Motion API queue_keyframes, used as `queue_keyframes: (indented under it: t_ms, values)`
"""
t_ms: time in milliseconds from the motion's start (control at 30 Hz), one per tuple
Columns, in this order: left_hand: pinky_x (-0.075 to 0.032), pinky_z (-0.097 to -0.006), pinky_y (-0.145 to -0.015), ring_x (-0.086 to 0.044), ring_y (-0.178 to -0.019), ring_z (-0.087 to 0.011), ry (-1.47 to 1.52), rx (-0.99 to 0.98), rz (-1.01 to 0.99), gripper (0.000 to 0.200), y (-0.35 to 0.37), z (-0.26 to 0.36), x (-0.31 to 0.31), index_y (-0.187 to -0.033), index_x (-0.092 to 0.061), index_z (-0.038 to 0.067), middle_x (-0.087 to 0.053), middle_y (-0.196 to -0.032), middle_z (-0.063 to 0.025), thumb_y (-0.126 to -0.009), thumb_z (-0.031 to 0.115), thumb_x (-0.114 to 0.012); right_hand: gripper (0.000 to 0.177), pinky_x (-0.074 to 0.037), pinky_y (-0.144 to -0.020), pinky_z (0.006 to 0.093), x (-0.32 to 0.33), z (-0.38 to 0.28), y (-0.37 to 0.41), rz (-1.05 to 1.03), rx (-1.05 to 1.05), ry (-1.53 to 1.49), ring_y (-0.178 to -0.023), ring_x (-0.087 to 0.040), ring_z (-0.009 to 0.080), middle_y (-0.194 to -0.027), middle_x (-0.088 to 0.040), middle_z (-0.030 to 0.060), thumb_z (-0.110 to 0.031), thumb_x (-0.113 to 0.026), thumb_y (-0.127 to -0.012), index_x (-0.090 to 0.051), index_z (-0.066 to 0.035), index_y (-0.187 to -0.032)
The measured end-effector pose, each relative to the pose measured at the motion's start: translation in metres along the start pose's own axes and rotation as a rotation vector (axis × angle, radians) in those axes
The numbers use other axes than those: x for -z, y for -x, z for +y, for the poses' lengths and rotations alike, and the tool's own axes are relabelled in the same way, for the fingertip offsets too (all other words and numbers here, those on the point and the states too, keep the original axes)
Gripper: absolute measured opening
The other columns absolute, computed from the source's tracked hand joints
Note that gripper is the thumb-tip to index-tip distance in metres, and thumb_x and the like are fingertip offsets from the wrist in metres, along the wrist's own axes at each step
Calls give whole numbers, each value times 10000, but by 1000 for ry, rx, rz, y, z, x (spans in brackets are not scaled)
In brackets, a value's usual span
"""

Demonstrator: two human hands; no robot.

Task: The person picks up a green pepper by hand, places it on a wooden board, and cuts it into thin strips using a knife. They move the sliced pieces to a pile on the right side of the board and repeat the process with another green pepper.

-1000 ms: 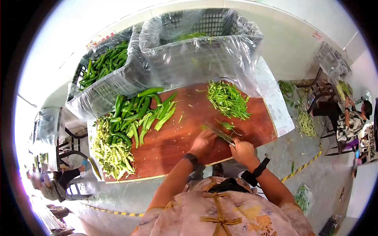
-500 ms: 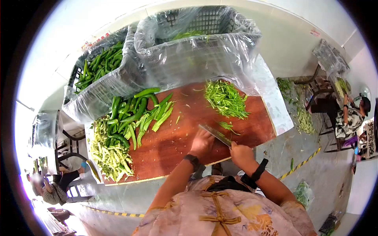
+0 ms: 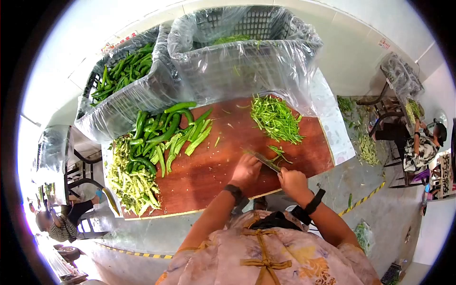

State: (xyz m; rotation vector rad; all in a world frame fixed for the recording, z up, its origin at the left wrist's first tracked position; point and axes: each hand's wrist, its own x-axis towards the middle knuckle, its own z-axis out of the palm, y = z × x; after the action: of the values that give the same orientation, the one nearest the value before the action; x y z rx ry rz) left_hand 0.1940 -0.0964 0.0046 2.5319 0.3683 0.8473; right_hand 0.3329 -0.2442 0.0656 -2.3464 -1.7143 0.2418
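My right hand is closed round the handle of a kitchen knife, whose blade slants over the wooden board. Against the blade's left side, my left hand presses down with curled fingers. What lies under those fingers is hidden. A few green pepper slivers lie just beyond the blade. Farther back is a heap of thin-cut green pepper strips. To the left are whole green peppers, split pepper pieces and a pile of pale pepper cores.
A plastic-lined crate of green peppers stands at the back left. Beside it is a second lined crate with some cut green inside. One person sits at the far right, another at the far left. Yellow-black tape marks the floor.
The knife blade has shifted slightly right along with my left hand. The slivers beyond the blade look more spread out. The whole view has moved a little.
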Motion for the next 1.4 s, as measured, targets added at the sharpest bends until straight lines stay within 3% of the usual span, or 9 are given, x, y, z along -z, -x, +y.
queue_keyframes:
  t_ms: [133, 200, 300, 400, 533, 733, 800, 900, 1400]
  values:
    - [-434, -425, -886, -522, -1024, -312, -3, -4, -22, 212, 0, -1, 0, -873, -624, 39, -580, -1001, -92, -664, 35, -589, 168, -477, -516, 485, 2, 2, 9, -35, -39, -9, -569, -603, 374, -599, -588, 183, -229, -572, -849, -570, -61, -837]
    - [-411, -449, -922, -514, -1052, -331, -7, -17, -78, 255, 2, -5, -1, -1006, -612, 72, -571, -1059, -109, -754, 77, -574, 178, -478, -520, 485, 3, 0, 8, -42, -50, 2, -571, -604, 374, -601, -589, 183, -232, -566, -853, -571, -55, -840]
    - [-412, -450, -918, -517, -1043, -329, 10, -45, -28, 272, 5, -10, -5, -1019, -613, 77, -572, -1057, -104, -750, 74, -574, 201, -482, -528, 481, -14, -1, -4, -53, -43, 9, -579, -606, 376, -608, -594, 183, -240, -554, -862, -573, -42, -839]
    - [-429, -431, -892, -518, -1020, -314, 46, -18, -10, 260, 0, -4, -1, -945, -638, 41, -576, -1015, -90, -689, 45, -592, 223, -486, -538, 478, -26, -8, -34, 0, 10, -3, -592, -609, 377, -623, -602, 187, -247, -543, -870, -578, -31, -829]
    - [-431, -429, -879, -519, -1004, -318, 21, -5, -1, 257, 4, -7, -6, -960, -638, 37, -572, -1004, -100, -709, 49, -587, 240, -486, -547, 477, -22, -5, -66, 70, 3, 0, -598, -607, 378, -633, -606, 193, -251, -529, -879, -585, -32, -799]
    - [-433, -427, -862, -517, -984, -328, 57, 18, 26, 229, 1, -1, 0, -935, -634, 32, -564, -986, -118, -714, 50, -579, 216, -479, -559, 487, -2, 2, -14, 80, 42, -37, -590, -592, 393, -618, -592, 192, -237, -555, -864, -576, -33, -795]
    - [-435, -432, -859, -515, -989, -336, 45, -6, 17, 208, 0, -4, -2, -895, -624, 29, -561, -999, -122, -691, 35, -584, 211, -476, -555, 490, 5, 0, 0, -59, -12, 2, -594, -594, 395, -624, -592, 194, -236, -561, -858, -574, -33, -804]
    - [-435, -437, -870, -512, -1012, -343, 101, 7, 14, 195, 2, -7, -4, -858, -614, 29, -559, -1007, -121, -665, 20, -589, 207, -477, -546, 487, 11, -3, 5, -75, -34, -13, -596, -599, 393, -627, -593, 195, -234, -561, -857, -576, -31, -818]
    - [-445, -417, -869, -531, -992, -331, 92, 1, 53, 271, 7, -11, -11, -945, -642, 12, -579, -1019, -126, -680, 2, -587, 248, -491, -558, 468, -14, -7, -56, 74, -26, -10, -622, -609, 370, -654, -606, 179, -250, -544, -873, -578, -31, -764]
